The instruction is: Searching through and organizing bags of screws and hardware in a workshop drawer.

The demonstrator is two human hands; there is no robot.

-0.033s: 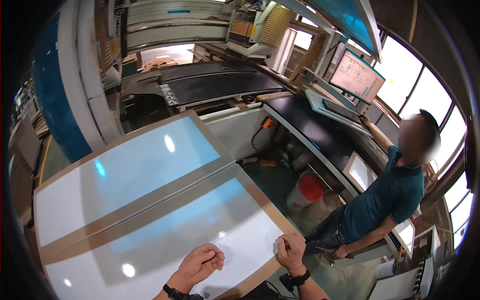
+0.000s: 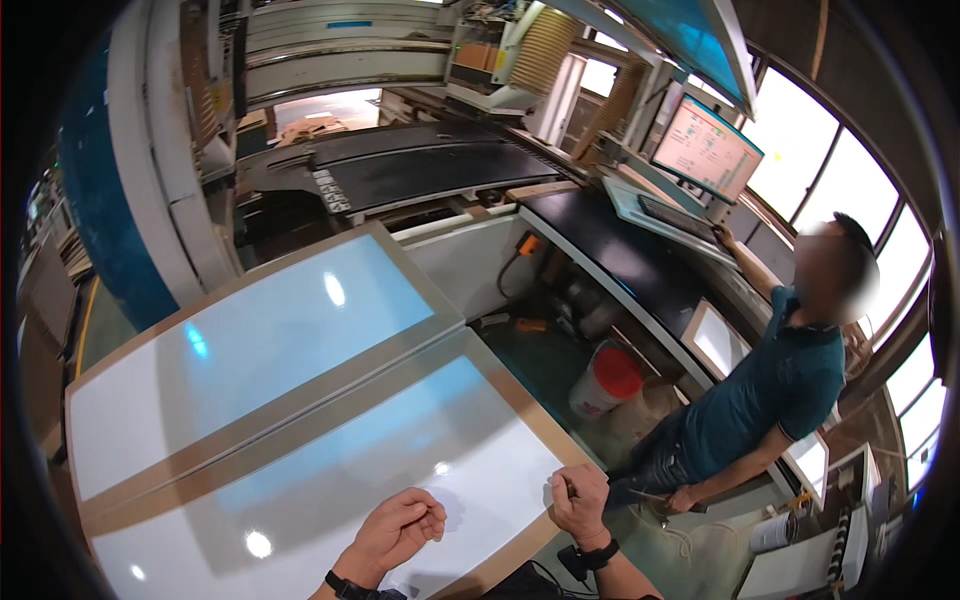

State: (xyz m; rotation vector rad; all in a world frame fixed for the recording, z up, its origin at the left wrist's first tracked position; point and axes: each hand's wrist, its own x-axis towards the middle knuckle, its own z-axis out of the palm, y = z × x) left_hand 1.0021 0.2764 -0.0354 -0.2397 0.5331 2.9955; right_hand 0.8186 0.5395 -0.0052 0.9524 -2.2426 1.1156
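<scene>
My left hand [image 2: 397,527] hovers over or rests on the nearer panel; which of the two, I cannot tell. Its fingers curl loosely toward the palm, and nothing shows in them. Beside the right edge of that panel, my right hand [image 2: 580,498] is closed in a fist with no object visible in it. The nearer panel [image 2: 345,490] is white and glossy with a brown border. Against its far side lies a second panel [image 2: 270,310] of the same kind. Both carry bright light reflections. Dark bands circle both my wrists.
A co-worker [image 2: 765,390] stands at the right, one hand by a keyboard [image 2: 675,220] under a monitor [image 2: 708,150]. A red-lidded white bucket [image 2: 605,380] stands on the floor beyond the panels. Behind are a machine with a black bed [image 2: 430,170] and a blue-and-white column [image 2: 130,180].
The whole view has shifted very slightly. My hands, the panels and the co-worker keep the same pose.
</scene>
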